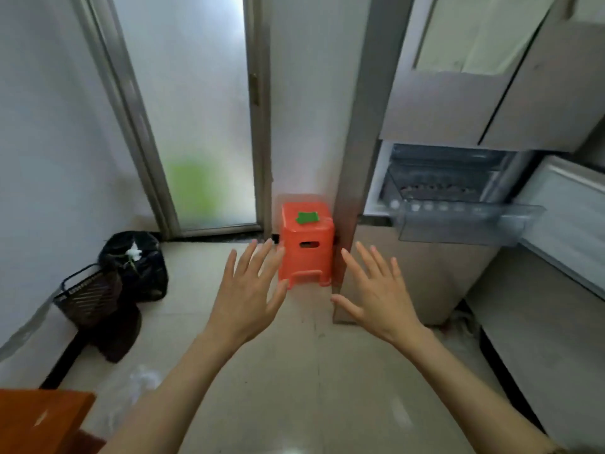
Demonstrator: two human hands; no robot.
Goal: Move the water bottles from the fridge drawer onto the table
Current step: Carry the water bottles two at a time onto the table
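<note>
The fridge (442,103) stands at the right with a lower door (569,217) swung open. A clear plastic drawer (465,224) is pulled out of it, and several white bottle caps (429,206) show in a row behind its front wall. My left hand (248,290) and my right hand (376,290) are stretched out side by side over the floor, palms down, fingers spread, holding nothing. Both are below and to the left of the drawer, apart from it. An orange-brown table corner (39,421) shows at the bottom left.
An orange plastic stool (306,244) with a green scrap on top stands against the wall by the fridge. A black rubbish bag (137,260) and a dark wire basket (88,296) sit at the left wall. A frosted glass door (196,109) is ahead. The floor is pale tile.
</note>
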